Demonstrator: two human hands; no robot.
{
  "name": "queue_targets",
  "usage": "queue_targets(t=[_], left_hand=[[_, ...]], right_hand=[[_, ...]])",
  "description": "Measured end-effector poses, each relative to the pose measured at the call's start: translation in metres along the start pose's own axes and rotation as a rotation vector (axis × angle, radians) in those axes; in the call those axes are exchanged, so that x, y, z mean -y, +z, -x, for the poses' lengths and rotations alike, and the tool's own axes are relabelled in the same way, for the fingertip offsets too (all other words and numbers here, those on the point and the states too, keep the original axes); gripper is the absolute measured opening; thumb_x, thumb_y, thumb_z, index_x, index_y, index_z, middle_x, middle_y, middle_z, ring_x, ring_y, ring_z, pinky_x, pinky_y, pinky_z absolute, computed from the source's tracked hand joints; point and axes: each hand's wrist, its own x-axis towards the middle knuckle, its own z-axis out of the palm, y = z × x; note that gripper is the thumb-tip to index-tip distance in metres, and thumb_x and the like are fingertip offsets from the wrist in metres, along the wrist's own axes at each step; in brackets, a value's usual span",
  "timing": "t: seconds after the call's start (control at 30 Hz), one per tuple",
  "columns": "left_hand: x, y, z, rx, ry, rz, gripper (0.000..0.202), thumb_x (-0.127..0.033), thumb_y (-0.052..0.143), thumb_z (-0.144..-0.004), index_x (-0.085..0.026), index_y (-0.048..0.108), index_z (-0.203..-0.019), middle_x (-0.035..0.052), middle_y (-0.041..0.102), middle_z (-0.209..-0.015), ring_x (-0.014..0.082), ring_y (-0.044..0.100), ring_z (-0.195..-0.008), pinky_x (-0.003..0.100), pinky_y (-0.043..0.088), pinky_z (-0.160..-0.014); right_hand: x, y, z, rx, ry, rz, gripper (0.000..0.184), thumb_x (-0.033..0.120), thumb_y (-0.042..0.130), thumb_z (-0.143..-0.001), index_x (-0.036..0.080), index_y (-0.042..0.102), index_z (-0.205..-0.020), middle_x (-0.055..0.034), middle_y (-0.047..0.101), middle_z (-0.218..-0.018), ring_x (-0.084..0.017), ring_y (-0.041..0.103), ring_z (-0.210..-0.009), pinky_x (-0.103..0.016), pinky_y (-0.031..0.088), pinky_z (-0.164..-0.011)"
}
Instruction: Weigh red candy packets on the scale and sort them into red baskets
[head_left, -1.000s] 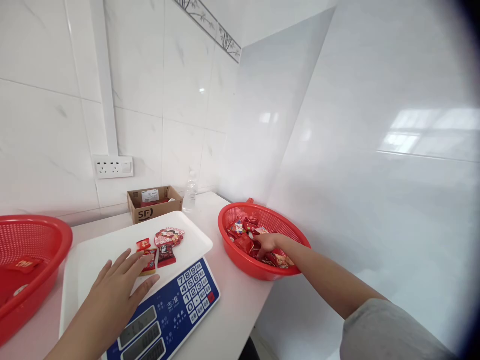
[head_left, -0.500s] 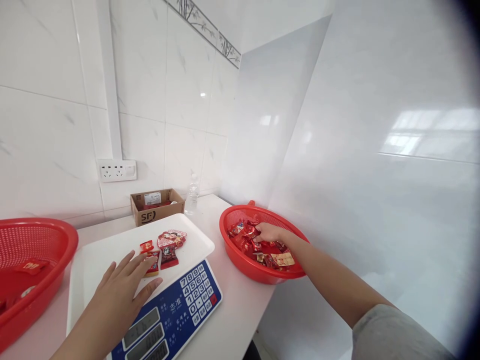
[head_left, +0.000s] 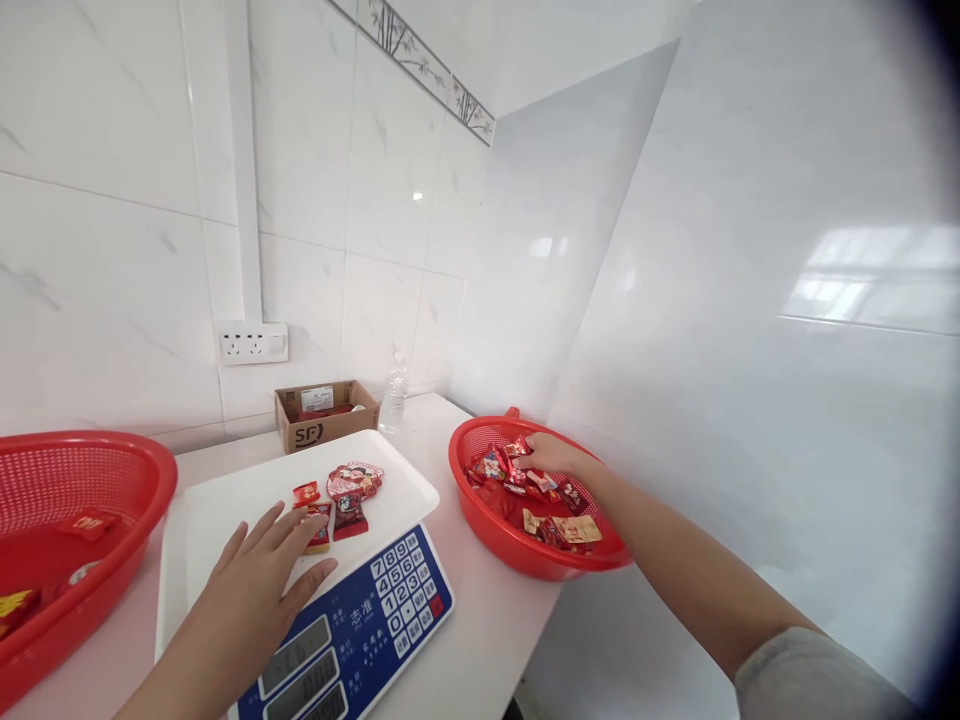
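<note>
My left hand (head_left: 262, 570) hovers over the white tray (head_left: 225, 510) of a weighing scale, fingers spread. Close to its fingertips lie a red and yellow packet (head_left: 318, 528), a dark red candy packet (head_left: 349, 516), a small red packet (head_left: 306, 493) and a round red-and-pink printed piece (head_left: 355, 480). On the right, my right hand (head_left: 551, 455) reaches into a red plastic basket (head_left: 502, 545) of wrapped candies. Its fingers are bent around a shiny red candy packet (head_left: 517, 450), partly covered by the hand. The scale's blue keypad panel (head_left: 367, 620) faces me.
A second red basket (head_left: 142, 520) with a few packets stands at the left. Behind the scale are a cardboard box (head_left: 330, 433) and a clear plastic bottle (head_left: 394, 395). A wall socket (head_left: 253, 343) is above; tiled walls border the table (head_left: 480, 630).
My right hand has shifted within the basket and the candies under it have moved, with a red packet lifted at its fingers. The view has swung slightly left.
</note>
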Motion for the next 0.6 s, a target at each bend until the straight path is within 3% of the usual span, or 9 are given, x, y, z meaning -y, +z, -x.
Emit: queue_targets(t=[0.1,0.2,0.3,0.6], left_hand=[[-0.004,-0.003,0.001,0.002,-0.013,0.023,0.044,-0.04,0.039,-0.084,-0.023,0.054,-0.122,0.0043,0.05,-0.134,0.0282,0.029,-0.133,0.052,0.021,-0.108],[-0.01,-0.01,0.005,0.019,-0.024,0.053,0.042,-0.037,0.041,-0.085,-0.023,0.053,-0.122,0.0054,0.048,-0.135,0.0272,0.029,-0.133,0.051,0.021,-0.108],[-0.015,-0.018,0.007,0.06,-0.039,0.07,0.042,-0.037,0.042,-0.086,-0.023,0.05,-0.125,0.0052,0.045,-0.138,0.0262,0.026,-0.134,0.049,0.02,-0.109],[-0.02,-0.026,0.013,0.159,-0.044,0.023,0.046,-0.043,0.037,-0.088,-0.025,0.045,-0.13,0.005,0.04,-0.141,0.0293,0.021,-0.135,0.052,0.017,-0.109]], right_hand=[[0.024,-0.001,0.004,0.005,-0.074,-0.09,0.013,0.03,0.059,-0.073,0.017,0.059,-0.069,0.0004,0.064,-0.068,-0.015,0.057,-0.065,-0.025,0.042,-0.059],[0.056,0.007,0.005,0.014,-0.167,-0.233,0.021,0.033,0.055,-0.076,0.017,0.064,-0.085,-0.0023,0.069,-0.082,-0.018,0.061,-0.076,-0.025,0.044,-0.065],[0.092,0.02,0.003,0.055,-0.259,-0.403,0.023,0.034,0.057,-0.074,0.017,0.066,-0.087,-0.004,0.07,-0.087,-0.02,0.062,-0.079,-0.027,0.045,-0.068],[0.201,0.075,-0.003,0.192,-0.505,-0.551,0.024,0.039,0.056,-0.074,0.016,0.062,-0.077,0.0001,0.06,-0.067,-0.012,0.049,-0.058,-0.022,0.036,-0.054]])
